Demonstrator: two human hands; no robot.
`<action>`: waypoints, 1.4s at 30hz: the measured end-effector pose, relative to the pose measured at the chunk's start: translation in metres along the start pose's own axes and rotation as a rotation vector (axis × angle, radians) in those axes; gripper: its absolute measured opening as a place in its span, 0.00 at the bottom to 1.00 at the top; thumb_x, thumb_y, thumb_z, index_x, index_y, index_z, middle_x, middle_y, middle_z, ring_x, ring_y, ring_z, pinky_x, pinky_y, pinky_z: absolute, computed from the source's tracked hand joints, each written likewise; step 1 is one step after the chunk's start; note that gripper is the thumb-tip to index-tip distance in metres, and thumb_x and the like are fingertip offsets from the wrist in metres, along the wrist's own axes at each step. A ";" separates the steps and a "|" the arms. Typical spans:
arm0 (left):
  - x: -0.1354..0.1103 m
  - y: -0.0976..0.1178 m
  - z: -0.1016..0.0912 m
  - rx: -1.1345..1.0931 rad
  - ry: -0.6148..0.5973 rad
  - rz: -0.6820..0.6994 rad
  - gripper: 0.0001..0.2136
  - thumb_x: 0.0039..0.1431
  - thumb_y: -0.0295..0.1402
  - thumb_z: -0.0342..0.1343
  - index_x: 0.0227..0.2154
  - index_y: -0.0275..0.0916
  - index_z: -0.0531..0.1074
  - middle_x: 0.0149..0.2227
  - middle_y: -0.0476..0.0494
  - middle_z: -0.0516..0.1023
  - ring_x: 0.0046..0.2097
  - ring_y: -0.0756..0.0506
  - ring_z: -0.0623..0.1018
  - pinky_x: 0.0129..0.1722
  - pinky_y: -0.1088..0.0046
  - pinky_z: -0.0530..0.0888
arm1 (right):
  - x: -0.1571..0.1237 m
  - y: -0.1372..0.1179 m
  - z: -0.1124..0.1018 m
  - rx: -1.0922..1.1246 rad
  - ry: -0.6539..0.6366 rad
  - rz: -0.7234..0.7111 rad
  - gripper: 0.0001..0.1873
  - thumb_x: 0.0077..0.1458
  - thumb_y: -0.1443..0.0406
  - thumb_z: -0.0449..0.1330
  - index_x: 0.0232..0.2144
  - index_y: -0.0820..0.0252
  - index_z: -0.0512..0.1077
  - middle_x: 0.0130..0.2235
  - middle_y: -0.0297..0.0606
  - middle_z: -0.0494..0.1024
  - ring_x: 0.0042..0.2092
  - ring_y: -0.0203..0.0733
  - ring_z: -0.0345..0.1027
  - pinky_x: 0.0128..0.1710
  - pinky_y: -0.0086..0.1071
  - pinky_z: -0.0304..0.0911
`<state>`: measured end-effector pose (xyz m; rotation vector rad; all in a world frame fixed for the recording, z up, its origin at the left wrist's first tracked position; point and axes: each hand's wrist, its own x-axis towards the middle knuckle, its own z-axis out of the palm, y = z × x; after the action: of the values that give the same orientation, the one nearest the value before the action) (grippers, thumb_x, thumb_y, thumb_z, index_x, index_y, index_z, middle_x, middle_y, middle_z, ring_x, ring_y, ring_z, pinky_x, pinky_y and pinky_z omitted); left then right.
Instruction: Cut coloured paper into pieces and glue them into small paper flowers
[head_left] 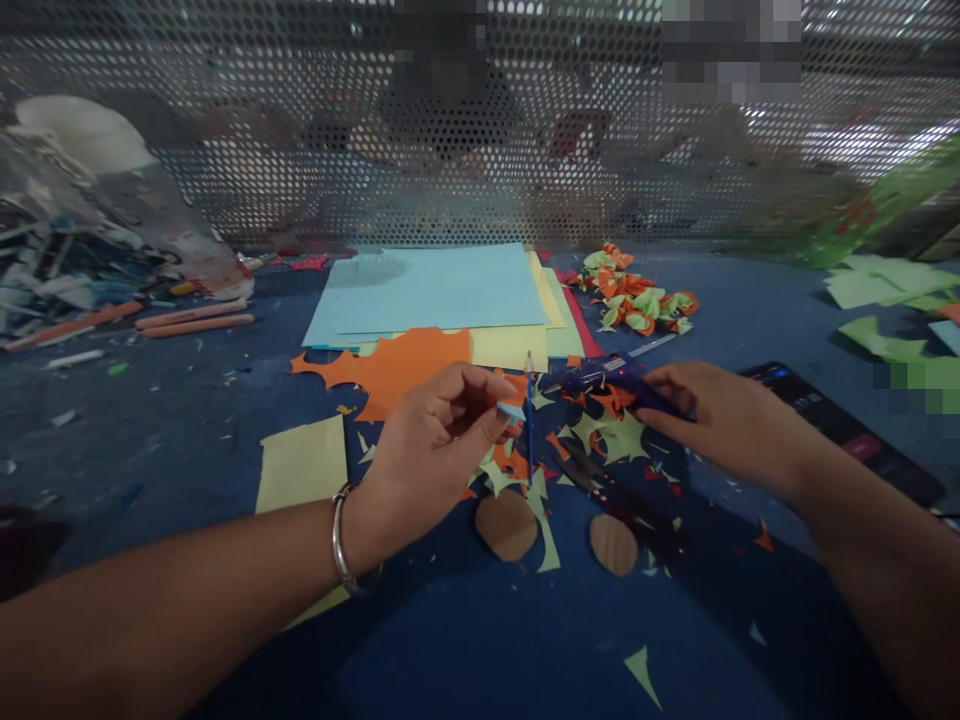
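Observation:
Between the thumb and fingers of my left hand (431, 460) is a small light blue piece of paper (511, 411). My right hand (720, 415) has its fingers closed around the handle of a dark blue glue gun (589, 376), whose nozzle points left; a glue stick (654, 345) shows behind it. Below the hands lie two round cardboard discs (506, 526). A thin blue paintbrush or pen (531, 420) stands out among orange and pale green paper scraps (619, 435). Dark-handled scissors (611, 490) lie partly over the scraps.
Stacked coloured sheets (427, 290) lie at the back, with a cut orange sheet (412, 365) before them. Small folded paper flowers (637, 295) are heaped to their right. A phone (840, 430) lies beyond my right forearm. A perforated metal screen (480, 150) rises behind.

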<state>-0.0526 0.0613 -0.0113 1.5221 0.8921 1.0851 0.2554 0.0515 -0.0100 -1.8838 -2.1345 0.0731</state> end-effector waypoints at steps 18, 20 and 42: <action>0.004 -0.003 -0.003 0.089 0.037 -0.023 0.04 0.59 0.25 0.59 0.36 0.37 0.74 0.33 0.49 0.79 0.32 0.54 0.81 0.34 0.83 0.78 | -0.007 -0.040 -0.021 0.137 0.181 0.293 0.30 0.45 0.46 0.59 0.46 0.56 0.73 0.40 0.44 0.82 0.42 0.55 0.77 0.41 0.42 0.67; 0.004 -0.004 -0.003 0.088 0.036 -0.022 0.04 0.59 0.25 0.59 0.36 0.37 0.74 0.33 0.49 0.79 0.32 0.54 0.80 0.34 0.83 0.78 | -0.007 -0.042 -0.021 0.097 0.196 0.308 0.34 0.43 0.41 0.59 0.46 0.56 0.73 0.40 0.44 0.82 0.40 0.57 0.77 0.40 0.43 0.67; -0.003 -0.003 -0.001 0.178 -0.015 0.039 0.05 0.60 0.26 0.57 0.39 0.39 0.72 0.38 0.44 0.79 0.36 0.49 0.81 0.35 0.75 0.78 | -0.026 -0.057 -0.018 -0.024 0.375 -0.062 0.21 0.58 0.53 0.62 0.48 0.60 0.72 0.35 0.37 0.80 0.28 0.40 0.73 0.32 0.32 0.67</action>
<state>-0.0545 0.0596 -0.0145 1.6975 0.9736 1.0433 0.2076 0.0152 0.0153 -1.6829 -1.9391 -0.2974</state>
